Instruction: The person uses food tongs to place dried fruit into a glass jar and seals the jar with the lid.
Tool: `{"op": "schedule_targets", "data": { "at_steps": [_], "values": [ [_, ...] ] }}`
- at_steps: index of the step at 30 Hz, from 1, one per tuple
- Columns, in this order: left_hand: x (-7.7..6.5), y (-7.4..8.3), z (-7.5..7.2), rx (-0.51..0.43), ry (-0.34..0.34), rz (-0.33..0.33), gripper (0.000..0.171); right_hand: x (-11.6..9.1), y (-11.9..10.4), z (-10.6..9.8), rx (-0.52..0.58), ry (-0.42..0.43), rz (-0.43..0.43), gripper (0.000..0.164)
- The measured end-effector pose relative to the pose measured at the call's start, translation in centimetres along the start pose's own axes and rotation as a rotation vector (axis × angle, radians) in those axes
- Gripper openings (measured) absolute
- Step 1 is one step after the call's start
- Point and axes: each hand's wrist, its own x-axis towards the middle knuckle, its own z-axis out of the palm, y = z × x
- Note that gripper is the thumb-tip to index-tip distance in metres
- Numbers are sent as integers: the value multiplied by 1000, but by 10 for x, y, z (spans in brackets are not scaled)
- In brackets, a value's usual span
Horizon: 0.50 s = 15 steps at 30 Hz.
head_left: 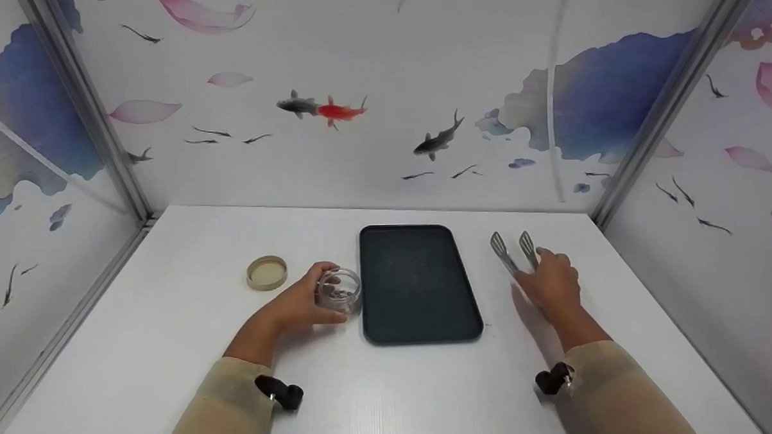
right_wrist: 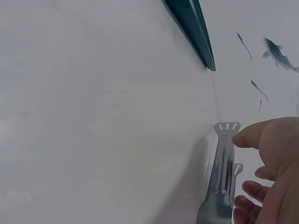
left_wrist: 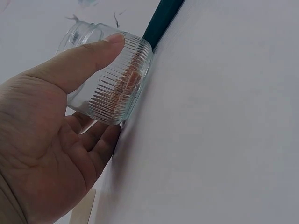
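My left hand (head_left: 302,300) holds a clear glass jar (head_left: 341,290) beside the tray's left edge, thumb on one side and fingers on the other. In the left wrist view, the ribbed jar (left_wrist: 119,77) has reddish-brown pieces (left_wrist: 128,84) near its bottom. Its mouth is uncovered. To the right of the tray, my right hand (head_left: 552,285) grips metal tongs (head_left: 504,254), thumb on one arm and fingers at the other. The two slotted ends are spread apart and point away from me. In the right wrist view, the thumb meets the tongs (right_wrist: 222,163).
Between the hands lies a dark green rectangular tray (head_left: 420,286), bare inside. A round tan lid (head_left: 266,273) rests on the white table (head_left: 392,396) left of the jar. Printed panels (head_left: 380,56) and metal posts (head_left: 87,105) enclose the table at the back and sides.
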Motion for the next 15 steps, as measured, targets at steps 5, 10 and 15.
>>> {"op": "schedule_targets", "data": {
  "at_steps": [5, 10, 15],
  "values": [
    [0, -1, 0, -7, -2, -3, 101, -6, -14, 1, 74, 12, -103, 76],
    [1, -2, 0, 4, 8, -1, 100, -13, -31, 5, 122, -4, -169, 76],
    [2, -1, 0, 16, 5, 5, 101, -21, -47, 11, 168, -35, -230, 75]
  ]
}}
